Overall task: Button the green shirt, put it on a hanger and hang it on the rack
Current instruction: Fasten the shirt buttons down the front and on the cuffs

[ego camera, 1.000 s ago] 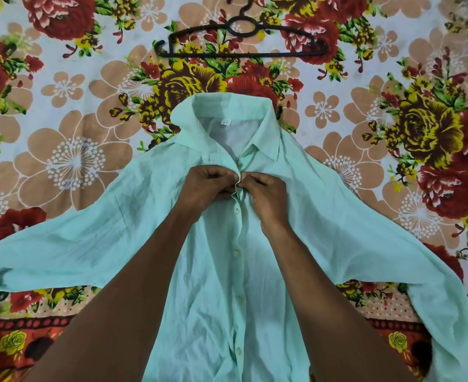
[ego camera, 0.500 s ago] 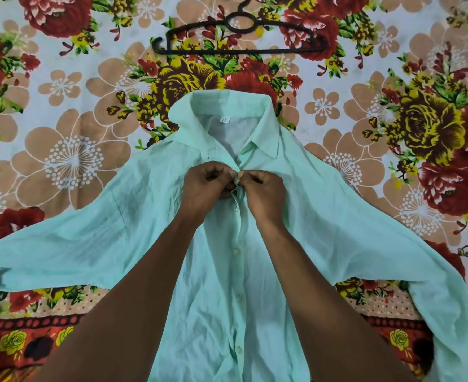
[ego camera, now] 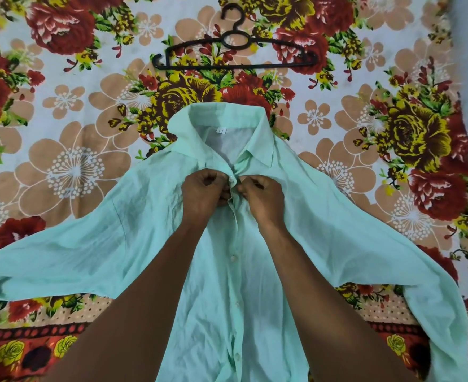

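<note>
Both hands met at mid-scene, fists curled, knuckles up.

The left hand (ego camera: pixel 203 193) and right hand (ego camera: pixel 263 195) sat just beside each other, fingers folded under and thumbs pinched inward toward the narrow gap between them. Each grip was closed on a fold of the green shirt (ego camera: pixel 144 244). Both bare forearms reached from the near edge, angling inward toward the far side, wrists nearly straight.

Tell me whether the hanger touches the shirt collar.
Apart. The head view shows floral bedsheet between the black hanger and the collar.
</note>
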